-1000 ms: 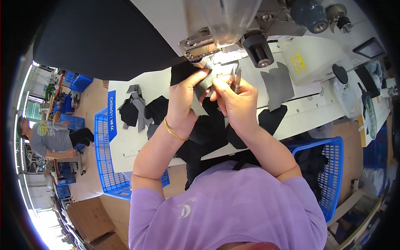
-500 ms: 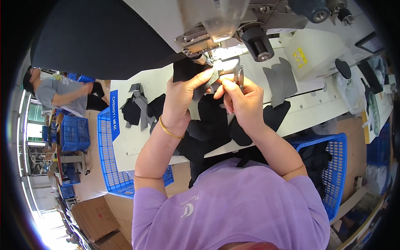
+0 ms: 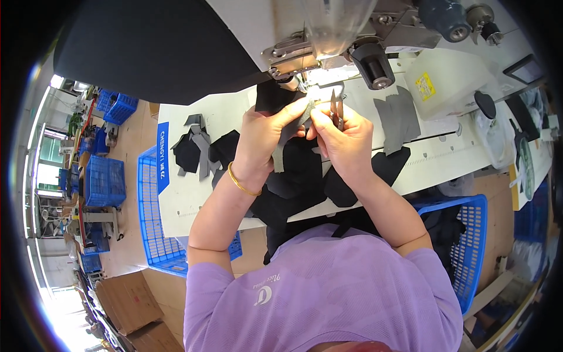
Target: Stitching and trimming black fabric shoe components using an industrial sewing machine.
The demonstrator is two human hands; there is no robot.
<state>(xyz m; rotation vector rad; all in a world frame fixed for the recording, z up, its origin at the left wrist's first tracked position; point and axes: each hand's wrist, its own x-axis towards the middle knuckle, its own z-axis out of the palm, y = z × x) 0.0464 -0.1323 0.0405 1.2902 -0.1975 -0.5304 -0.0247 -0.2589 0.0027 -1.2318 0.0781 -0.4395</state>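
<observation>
White table [image 3: 196, 206] under the machine [image 3: 293, 61]; just in front of it, the left hand [image 3: 261, 138] pinches gray cloth [image 3: 279, 159]; the right hand [image 3: 346, 139], curled round snips [image 3: 336, 110], presses thumb to finger beside the cloth.

There are two hands [image 3: 345, 141], one snipper [image 3: 334, 108] and one bracelet [image 3: 237, 184].

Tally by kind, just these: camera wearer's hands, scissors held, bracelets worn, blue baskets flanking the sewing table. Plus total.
Left hand and right hand: 2
Small scissors: 1
Bracelet: 1
Left blue basket and right blue basket: 2
Total: 6
</observation>
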